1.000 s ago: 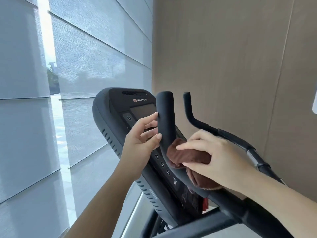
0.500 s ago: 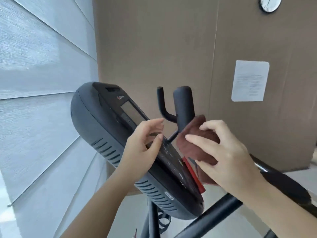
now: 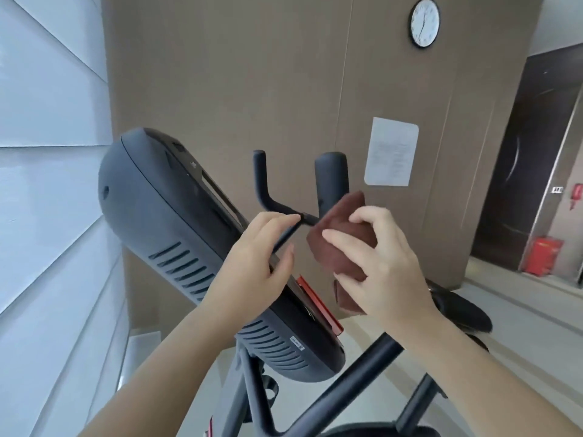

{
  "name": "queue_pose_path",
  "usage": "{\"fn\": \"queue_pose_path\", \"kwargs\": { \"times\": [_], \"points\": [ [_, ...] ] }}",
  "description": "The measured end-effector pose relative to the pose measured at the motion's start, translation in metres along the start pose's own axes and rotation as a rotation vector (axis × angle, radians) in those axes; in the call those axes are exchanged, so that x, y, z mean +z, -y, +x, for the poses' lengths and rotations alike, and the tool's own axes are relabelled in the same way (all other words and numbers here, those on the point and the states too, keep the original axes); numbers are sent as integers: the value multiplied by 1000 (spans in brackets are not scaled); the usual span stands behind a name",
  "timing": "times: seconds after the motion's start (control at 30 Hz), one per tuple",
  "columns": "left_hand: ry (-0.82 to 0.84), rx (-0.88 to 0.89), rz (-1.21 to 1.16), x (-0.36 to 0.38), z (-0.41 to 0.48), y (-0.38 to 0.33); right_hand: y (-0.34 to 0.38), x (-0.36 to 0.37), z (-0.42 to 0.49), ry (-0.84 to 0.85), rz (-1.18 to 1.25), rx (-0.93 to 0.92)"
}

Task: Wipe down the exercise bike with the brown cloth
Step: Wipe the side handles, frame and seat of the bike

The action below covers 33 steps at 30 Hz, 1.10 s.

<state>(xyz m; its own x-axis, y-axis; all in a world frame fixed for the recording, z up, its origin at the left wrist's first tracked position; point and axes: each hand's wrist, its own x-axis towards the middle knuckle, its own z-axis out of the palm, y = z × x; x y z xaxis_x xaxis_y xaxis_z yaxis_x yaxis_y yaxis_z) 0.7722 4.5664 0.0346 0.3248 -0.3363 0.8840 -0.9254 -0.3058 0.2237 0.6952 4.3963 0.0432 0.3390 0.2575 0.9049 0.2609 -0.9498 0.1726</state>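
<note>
The right hand (image 3: 388, 263) grips the bunched brown cloth (image 3: 344, 244) at the foot of the upright black padded handlebar (image 3: 331, 178), whose long axis rises above the fingers; the left hand (image 3: 255, 257), fingers slack, sits beside the dark grey plastic console (image 3: 176, 222).

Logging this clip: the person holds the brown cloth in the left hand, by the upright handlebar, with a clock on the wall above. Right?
No. The head view shows the brown cloth in the right hand, not the left hand; it is by the upright handlebar, with the clock on the wall above.
</note>
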Motion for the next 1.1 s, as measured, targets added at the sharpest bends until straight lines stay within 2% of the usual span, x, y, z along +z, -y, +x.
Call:
{"fn": "queue_pose_path", "kwargs": {
  "times": [0.1,0.2,0.3,0.6,0.8,0.9,1.03,1.1],
  "points": [
    [40,85,111,-7,-4,5,6,-9,-14,72,-11,9],
    [-3,287,411,-12,-4,16,12,-13,22,-70,44,89],
    [-31,383,599,-19,-3,26,13,-4,61,-157,-1,143],
    [18,403,741,-25,-9,34,21,6,-11,4,-185,-4],
    [52,390,779,-26,-9,30,23,5,60,-117,-223,55],
    [38,397,770,-25,-9,30,21,11,50,-55,-306,8],
    [4,416,742,-26,-9,32,33,16,-18,76,-459,-60],
    [1,425,736,-26,-10,32,37,16,-38,125,-443,-42]
  ]
}}
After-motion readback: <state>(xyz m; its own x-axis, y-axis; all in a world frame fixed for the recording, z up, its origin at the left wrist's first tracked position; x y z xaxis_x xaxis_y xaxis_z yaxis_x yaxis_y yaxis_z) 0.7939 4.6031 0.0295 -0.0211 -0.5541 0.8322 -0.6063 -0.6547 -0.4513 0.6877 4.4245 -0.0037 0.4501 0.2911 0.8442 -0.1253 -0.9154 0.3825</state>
